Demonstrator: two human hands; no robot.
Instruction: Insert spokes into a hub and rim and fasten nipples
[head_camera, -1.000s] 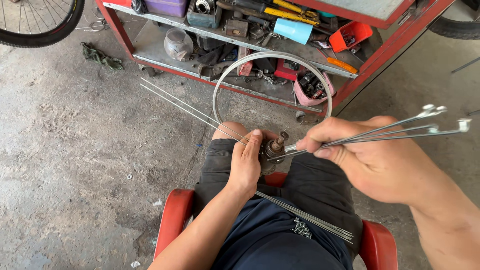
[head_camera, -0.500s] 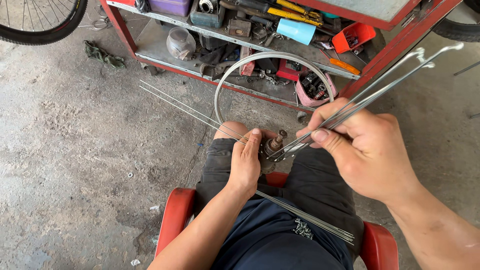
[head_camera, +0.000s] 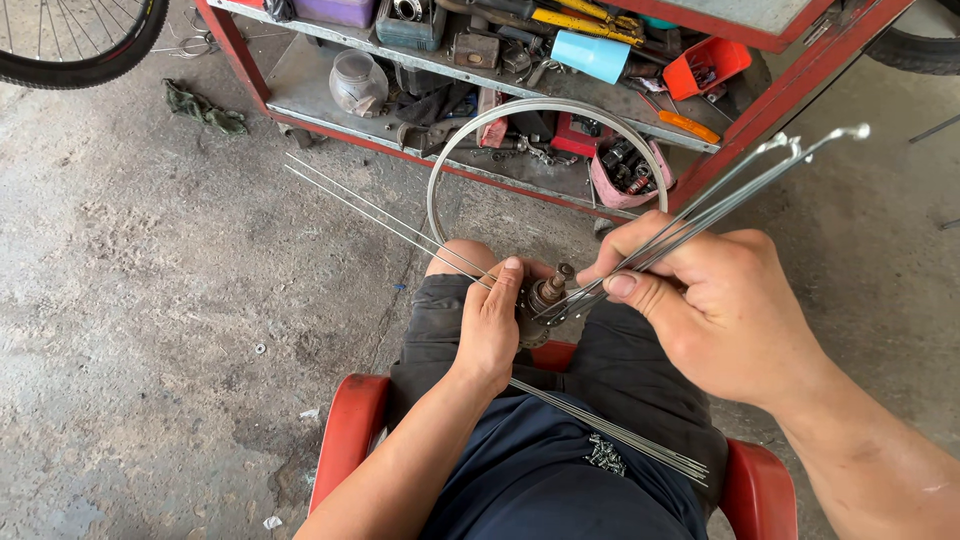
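Concrete floor (head_camera: 150, 300), grey and stained, fills the left side of the head view, with a red metal rack (head_camera: 480, 170) of tools and parts across the top and part of a bicycle wheel (head_camera: 70, 50) in the upper left corner. A person sits on a red plastic chair (head_camera: 345, 430), knees toward the rack, and a bare silver rim (head_camera: 545, 110) leans against the rack just beyond the knees.

Both forearms reach in from the bottom edge and meet over the lap. The right forearm enters from the lower right and slants up and left. The right hand (head_camera: 700, 305) is large in view, knuckles up, with fingers curled closed around a bundle of spokes (head_camera: 720, 200); the thumb presses along them. The spokes fan up and right, their bent heads well beyond the hand, and their lower ends converge at the wheel hub (head_camera: 545, 300).

The left forearm rises from the bottom centre. The left hand (head_camera: 490, 325) wraps the hub from its left side, palm turned inward, fingers extended upward along the hub's flange, holding it upright on the lap between the thighs. The hub's axle end points up between the two hands.

More loose spokes (head_camera: 600, 430) lie across the lap, running from the floor near the rack down to the right thigh.
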